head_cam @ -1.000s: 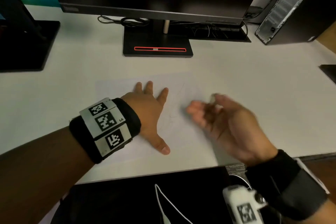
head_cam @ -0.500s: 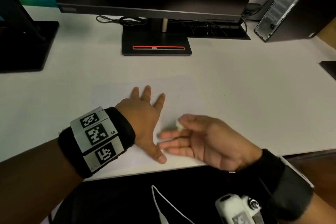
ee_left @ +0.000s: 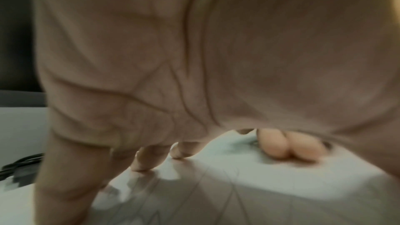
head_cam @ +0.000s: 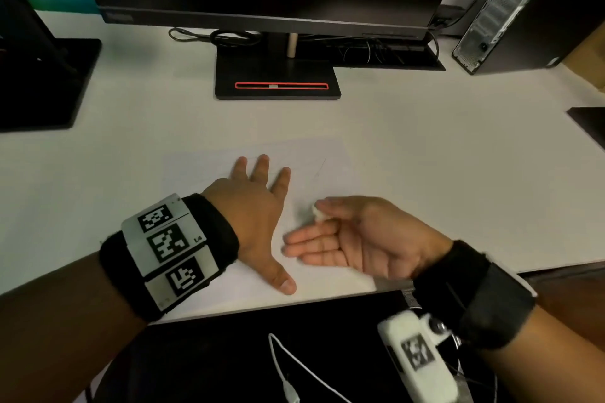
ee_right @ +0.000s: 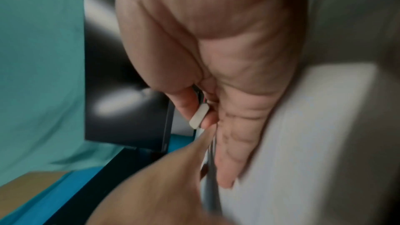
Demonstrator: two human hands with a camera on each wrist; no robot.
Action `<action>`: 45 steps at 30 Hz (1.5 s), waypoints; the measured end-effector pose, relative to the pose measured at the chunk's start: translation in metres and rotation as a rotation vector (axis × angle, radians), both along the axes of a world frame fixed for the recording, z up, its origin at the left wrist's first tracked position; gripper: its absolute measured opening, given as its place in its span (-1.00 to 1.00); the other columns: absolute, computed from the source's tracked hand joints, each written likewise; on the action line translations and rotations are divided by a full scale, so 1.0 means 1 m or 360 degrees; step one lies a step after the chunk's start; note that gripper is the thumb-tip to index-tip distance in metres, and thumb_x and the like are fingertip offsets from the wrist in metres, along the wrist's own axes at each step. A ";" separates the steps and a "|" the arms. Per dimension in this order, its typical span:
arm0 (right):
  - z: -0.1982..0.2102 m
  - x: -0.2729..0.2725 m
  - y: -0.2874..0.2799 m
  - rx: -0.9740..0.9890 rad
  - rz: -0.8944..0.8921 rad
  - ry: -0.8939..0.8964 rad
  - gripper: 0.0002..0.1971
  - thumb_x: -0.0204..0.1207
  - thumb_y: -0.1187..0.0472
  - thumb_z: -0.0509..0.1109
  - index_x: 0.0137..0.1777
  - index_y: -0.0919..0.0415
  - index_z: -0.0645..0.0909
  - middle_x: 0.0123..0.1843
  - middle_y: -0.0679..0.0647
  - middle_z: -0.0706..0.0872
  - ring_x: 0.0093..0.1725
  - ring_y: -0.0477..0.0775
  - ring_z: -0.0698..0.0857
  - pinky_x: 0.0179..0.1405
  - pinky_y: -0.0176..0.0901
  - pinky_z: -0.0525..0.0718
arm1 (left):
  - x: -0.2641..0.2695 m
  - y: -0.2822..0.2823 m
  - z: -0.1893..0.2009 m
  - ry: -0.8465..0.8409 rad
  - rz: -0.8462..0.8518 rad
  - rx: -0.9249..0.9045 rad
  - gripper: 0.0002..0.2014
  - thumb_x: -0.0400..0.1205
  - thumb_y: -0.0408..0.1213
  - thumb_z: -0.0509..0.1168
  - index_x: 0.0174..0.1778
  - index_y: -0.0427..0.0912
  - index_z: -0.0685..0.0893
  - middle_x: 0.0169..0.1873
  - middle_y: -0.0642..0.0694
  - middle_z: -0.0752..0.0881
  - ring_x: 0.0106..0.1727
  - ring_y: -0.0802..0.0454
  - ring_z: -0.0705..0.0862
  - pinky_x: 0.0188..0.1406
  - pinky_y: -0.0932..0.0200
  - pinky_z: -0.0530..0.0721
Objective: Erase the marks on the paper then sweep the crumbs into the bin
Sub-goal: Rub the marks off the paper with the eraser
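A white sheet of paper (head_cam: 327, 170) lies flat on the white desk (head_cam: 442, 173), with faint pencil marks (head_cam: 319, 168) near its far right part. My left hand (head_cam: 258, 206) lies palm down on the paper with its fingers spread. My right hand (head_cam: 343, 235) is edge-on beside it at the paper's near right, palm turned left. It pinches a small white eraser (head_cam: 318, 213) between thumb and forefinger, while the other fingers are straight and touch the sheet. The right wrist view shows the eraser (ee_right: 199, 116) in that pinch. No bin or crumbs are visible.
A monitor on a black stand (head_cam: 278, 78) is at the back centre, a second black stand (head_cam: 42, 82) at the left, and a computer tower (head_cam: 510, 3) at the back right. Cables (head_cam: 222, 38) lie behind the stand. The desk's front edge (head_cam: 327, 299) runs just below my hands.
My right hand swung from the paper's right side leftward and nearer, down to the sheet beside my left thumb, then stayed about there. The left hand stayed flat on the paper.
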State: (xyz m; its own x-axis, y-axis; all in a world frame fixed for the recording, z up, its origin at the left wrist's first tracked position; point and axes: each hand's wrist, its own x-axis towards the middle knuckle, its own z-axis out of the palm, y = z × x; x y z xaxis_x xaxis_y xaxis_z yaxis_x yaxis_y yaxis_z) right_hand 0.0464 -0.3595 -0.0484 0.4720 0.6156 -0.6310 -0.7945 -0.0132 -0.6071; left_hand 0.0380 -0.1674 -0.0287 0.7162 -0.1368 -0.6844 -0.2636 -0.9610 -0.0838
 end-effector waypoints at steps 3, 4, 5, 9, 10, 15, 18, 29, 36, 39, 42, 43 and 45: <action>-0.003 0.043 -0.020 -0.0025 -0.0687 0.0002 -0.55 0.78 0.13 0.13 -0.12 0.43 0.70 0.14 0.49 0.76 0.09 0.33 0.82 0.21 0.07 0.75 | 0.000 0.000 0.001 0.0002 0.0007 -0.0007 0.64 0.05 0.64 0.43 0.65 -0.07 -0.58 0.66 -0.22 -0.54 0.70 -0.38 -0.40 0.55 -0.34 0.35; 0.001 0.056 -0.027 -0.0014 -0.0963 -0.0071 -0.61 0.79 0.16 0.13 -0.17 0.35 0.63 0.12 0.46 0.75 0.06 0.32 0.82 0.17 0.07 0.78 | -0.001 0.001 0.001 0.0003 0.0011 -0.0011 0.63 0.06 0.64 0.43 0.65 -0.06 -0.58 0.66 -0.21 -0.54 0.70 -0.37 -0.41 0.56 -0.34 0.34; 0.005 0.064 -0.034 -0.0025 -0.1185 -0.0174 -0.68 0.78 0.18 0.15 -0.18 0.28 0.56 0.10 0.42 0.73 0.05 0.33 0.82 0.12 0.07 0.82 | -0.001 0.001 0.002 0.0009 0.0015 -0.0014 0.63 0.06 0.63 0.43 0.65 -0.06 -0.58 0.66 -0.21 -0.54 0.70 -0.37 -0.41 0.56 -0.35 0.34; 0.007 0.050 -0.040 -0.0181 -0.0953 -0.0440 -0.79 0.73 0.23 0.26 -0.17 0.16 0.57 -0.30 0.15 0.62 -0.40 0.06 0.66 -0.42 -0.20 0.72 | -0.001 0.000 0.005 0.0002 0.0055 -0.0059 0.54 0.12 0.68 0.34 0.70 -0.03 -0.49 0.69 -0.21 -0.47 0.72 -0.37 -0.36 0.61 -0.35 0.30; 0.008 0.041 -0.038 -0.0306 -0.0629 -0.0541 -0.80 0.72 0.24 0.28 -0.16 0.18 0.58 -0.37 0.13 0.59 -0.49 0.03 0.58 -0.52 -0.24 0.62 | 0.001 -0.001 0.005 -0.0026 0.0082 -0.0093 0.48 0.17 0.69 0.29 0.74 -0.02 -0.39 0.73 -0.22 -0.37 0.74 -0.38 -0.26 0.60 -0.33 0.34; 0.018 0.018 -0.026 -0.0979 0.0656 -0.1233 -0.74 0.65 0.18 0.43 -0.16 0.40 0.64 -0.36 0.11 0.73 -0.46 0.02 0.61 -0.44 -0.19 0.60 | 0.011 -0.004 0.000 -0.0337 0.0138 -0.0249 0.02 0.32 0.57 0.35 0.57 0.07 0.19 0.50 -0.12 0.27 0.47 -0.26 0.33 0.10 -0.13 0.63; 0.022 0.037 -0.021 -0.1338 0.0717 -0.1529 -0.70 0.65 0.13 0.39 -0.21 0.37 0.65 -0.35 0.05 0.81 -0.50 0.01 0.67 -0.42 -0.18 0.64 | 0.015 -0.004 -0.002 -0.0276 0.0187 -0.0250 0.15 0.29 0.55 0.40 0.67 0.11 0.04 0.61 -0.12 0.09 0.59 -0.32 0.15 0.24 -0.31 0.65; 0.021 0.060 0.002 -0.1573 0.0884 -0.1910 -0.65 0.63 0.07 0.31 -0.19 0.39 0.64 -0.21 0.27 0.80 -0.22 0.29 0.73 -0.16 0.15 0.72 | 0.023 -0.006 -0.004 -0.0196 0.0217 -0.0205 0.29 0.30 0.57 0.38 0.75 0.18 -0.25 0.66 -0.22 -0.10 0.63 -0.48 0.00 0.36 -0.27 0.59; 0.015 0.056 0.013 -0.1500 0.1066 -0.1974 -0.65 0.65 0.05 0.31 -0.25 0.32 0.63 -0.28 0.18 0.79 -0.27 0.22 0.72 -0.20 0.08 0.69 | 0.024 -0.006 -0.005 -0.0197 0.0204 -0.0175 0.30 0.29 0.58 0.37 0.75 0.20 -0.28 0.66 -0.22 -0.10 0.63 -0.48 -0.01 0.37 -0.25 0.58; 0.018 0.069 0.010 -0.1630 0.0928 -0.2011 -0.64 0.66 0.05 0.29 -0.19 0.33 0.67 -0.25 0.17 0.81 -0.21 0.21 0.74 -0.17 0.08 0.72 | 0.024 -0.006 -0.005 -0.0214 0.0198 -0.0178 0.29 0.29 0.59 0.36 0.75 0.19 -0.27 0.67 -0.22 -0.11 0.63 -0.47 0.00 0.36 -0.24 0.56; 0.015 0.055 0.019 -0.1512 0.1127 -0.2077 -0.65 0.66 0.07 0.29 -0.22 0.35 0.62 -0.27 0.21 0.77 -0.30 0.16 0.67 -0.24 0.04 0.63 | 0.023 -0.006 -0.007 -0.0234 0.0183 -0.0186 0.29 0.28 0.60 0.36 0.75 0.19 -0.24 0.66 -0.20 -0.09 0.61 -0.45 0.03 0.29 -0.21 0.57; 0.014 0.052 0.021 -0.1464 0.1164 -0.2043 -0.64 0.66 0.07 0.30 -0.22 0.36 0.62 -0.28 0.23 0.76 -0.33 0.15 0.65 -0.24 0.06 0.65 | 0.023 -0.006 -0.007 -0.0239 0.0176 -0.0186 0.29 0.28 0.60 0.36 0.75 0.19 -0.23 0.66 -0.20 -0.09 0.61 -0.45 0.04 0.28 -0.22 0.58; 0.017 0.062 0.020 -0.1523 0.1096 -0.1978 -0.63 0.66 0.06 0.32 -0.20 0.38 0.66 -0.25 0.26 0.79 -0.29 0.24 0.70 -0.20 0.10 0.69 | 0.024 -0.005 -0.007 -0.0239 0.0175 -0.0189 0.29 0.28 0.60 0.36 0.75 0.18 -0.23 0.67 -0.20 -0.10 0.61 -0.46 0.03 0.30 -0.24 0.57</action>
State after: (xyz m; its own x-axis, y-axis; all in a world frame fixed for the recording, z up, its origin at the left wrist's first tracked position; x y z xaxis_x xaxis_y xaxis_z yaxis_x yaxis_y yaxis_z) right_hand 0.1083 -0.3400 -0.0316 0.7561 0.5501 -0.3545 0.4204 -0.8234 -0.3812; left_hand 0.0617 -0.1729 -0.0358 0.8239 -0.1253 -0.5527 -0.1497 -0.9887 0.0011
